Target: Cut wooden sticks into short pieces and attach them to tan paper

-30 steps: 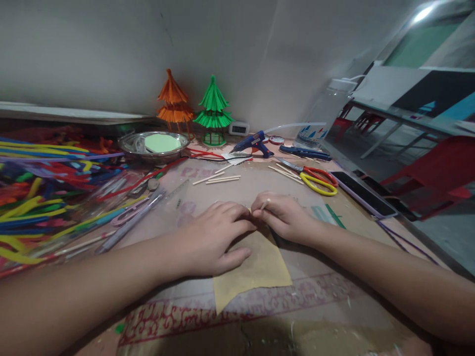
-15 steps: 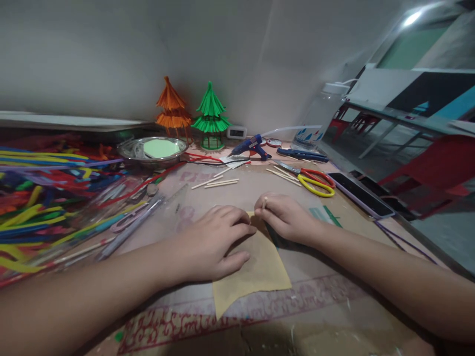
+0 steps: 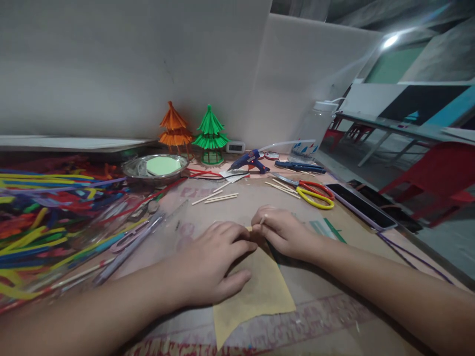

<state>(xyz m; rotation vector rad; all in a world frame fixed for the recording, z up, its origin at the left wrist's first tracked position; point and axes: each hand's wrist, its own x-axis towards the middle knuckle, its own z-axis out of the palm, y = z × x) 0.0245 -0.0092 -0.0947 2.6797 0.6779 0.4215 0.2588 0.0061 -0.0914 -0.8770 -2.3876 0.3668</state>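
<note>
A tan sheet that looks like sandpaper (image 3: 261, 291) lies on the covered tabletop, with a darker smudge in its upper part. My left hand (image 3: 218, 259) rests palm down over its left side, fingers apart and holding nothing. At the sheet's upper right edge, my right hand (image 3: 284, 232) is closed around a short wooden stick (image 3: 262, 220). Only a bit of that stick shows between thumb and fingers; its lower end is hidden. Beyond my hands lie several loose wooden sticks (image 3: 221, 198), in a left group and a right group.
Scissors (image 3: 315, 195), a phone (image 3: 359, 205) and a glue gun (image 3: 247, 160) lie beyond my hands. Orange (image 3: 173, 126) and green (image 3: 210, 133) tree-like models stand by the wall, near a metal dish (image 3: 129, 170). Colourful pipe cleaners (image 3: 40, 227) heap at left; a bottle (image 3: 309, 128) stands at right.
The view has tilted up, so everything sits lower in the picture. The visible end of the stick in my right hand leans more now. My left hand stays on the sheet.
</note>
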